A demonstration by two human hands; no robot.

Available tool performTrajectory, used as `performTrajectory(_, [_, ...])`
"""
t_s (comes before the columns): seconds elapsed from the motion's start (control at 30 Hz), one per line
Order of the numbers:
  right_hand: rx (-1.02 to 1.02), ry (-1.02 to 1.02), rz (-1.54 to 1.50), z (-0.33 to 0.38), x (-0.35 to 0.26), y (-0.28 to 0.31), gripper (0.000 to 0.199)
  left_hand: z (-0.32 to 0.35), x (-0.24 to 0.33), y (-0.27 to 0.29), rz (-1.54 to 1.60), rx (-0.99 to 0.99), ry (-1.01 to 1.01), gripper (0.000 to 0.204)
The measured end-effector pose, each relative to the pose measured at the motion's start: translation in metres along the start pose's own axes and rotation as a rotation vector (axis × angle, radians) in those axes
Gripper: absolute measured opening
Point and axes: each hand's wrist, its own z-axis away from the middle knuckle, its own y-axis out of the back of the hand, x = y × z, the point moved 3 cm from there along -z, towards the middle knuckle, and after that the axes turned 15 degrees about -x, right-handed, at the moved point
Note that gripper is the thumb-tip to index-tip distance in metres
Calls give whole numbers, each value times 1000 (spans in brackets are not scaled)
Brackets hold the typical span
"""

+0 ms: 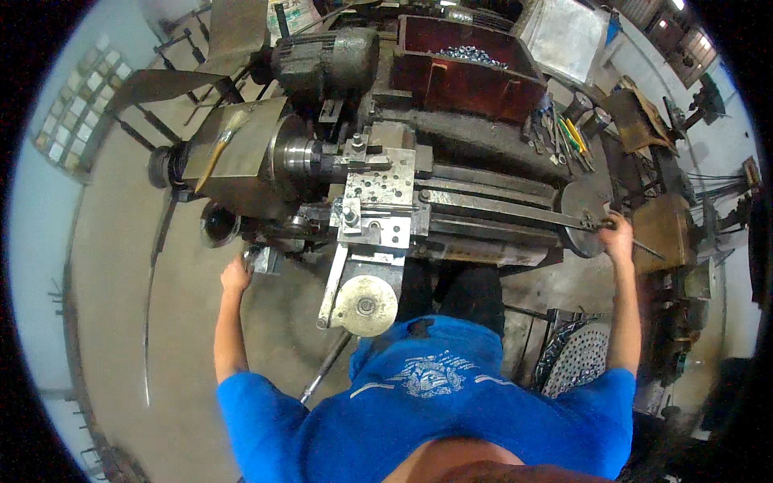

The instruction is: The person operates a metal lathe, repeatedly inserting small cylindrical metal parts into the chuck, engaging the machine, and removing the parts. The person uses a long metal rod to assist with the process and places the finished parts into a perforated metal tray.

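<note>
A metal lathe (378, 193) stretches across in front of me. At its right end, my right hand (618, 239) is closed around the handle of a round dark handwheel (576, 241). My left hand (235, 275) is low at the left end, fingers curled against a small grey metal block (266, 260); what lies inside the grip is hidden. Between my hands sits the tool slide (378, 189) with its clamp bolts. A pale round dial wheel (366, 306) is on its near side. The chuck (299, 157) is left of the slide, with a shiny metal ring at its face.
A wood-handled brush (219, 149) lies on the headstock cover. Behind stand a motor (326, 60) and a dark red box (467, 88) of small metal parts. Hand tools (568, 137) lie at the back right. A perforated round seat (581, 354) is beside my right arm.
</note>
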Motion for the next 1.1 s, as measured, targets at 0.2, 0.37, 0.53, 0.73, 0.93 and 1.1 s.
performTrajectory(0.2, [-207,-314,513,-3,166,2,54,83,4,16,199,-395,-108,47])
performTrajectory(0.37, [-303,-586,486,-23,201,-14,54,177,63,52,446,-597,-223,44])
performTrajectory(0.53, [-207,-462,501,-14,193,-16,35,246,132,67,688,-804,-482,44])
performTrajectory(0.73, [-169,-722,425,72,157,-36,40,261,148,3,456,-612,-427,24])
performTrajectory(0.93, [-51,-673,274,126,108,-59,40,265,161,11,518,-600,-470,22])
performTrajectory(1.1, [-54,-729,252,134,86,-60,46,267,169,20,499,-620,-434,20])
